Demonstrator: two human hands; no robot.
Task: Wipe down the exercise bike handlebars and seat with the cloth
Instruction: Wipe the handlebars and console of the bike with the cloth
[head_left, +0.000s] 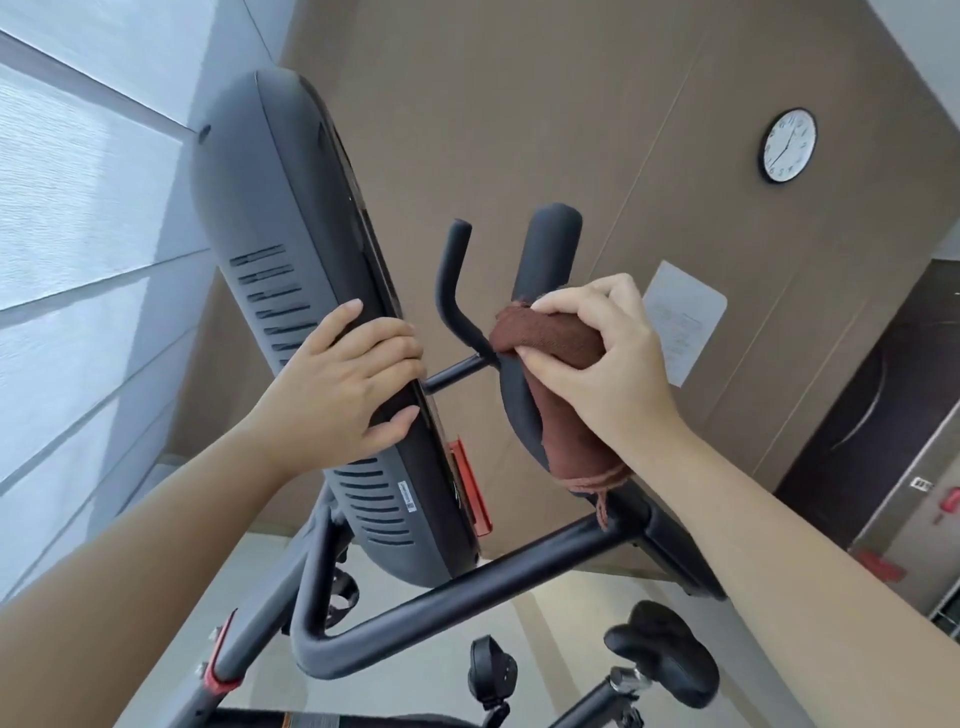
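The exercise bike's black handlebar (545, 244) rises in the middle of the view, with a thinner inner bar (449, 270) beside it. My right hand (602, 358) presses a brown cloth (558, 405) around the handlebar's padded grip, and the cloth hangs down along it. My left hand (343, 384) grips the edge of the bike's dark grey screen console (280, 234). A lower crossbar (467, 592) runs beneath both hands. The black seat (665, 654) shows at the bottom right, untouched.
A brown panelled wall stands behind with a round clock (788, 145) and a white paper notice (683, 322). White window blinds (78, 218) fill the left. A dark door (872, 415) is at the right. A red clip (470, 483) sits under the console.
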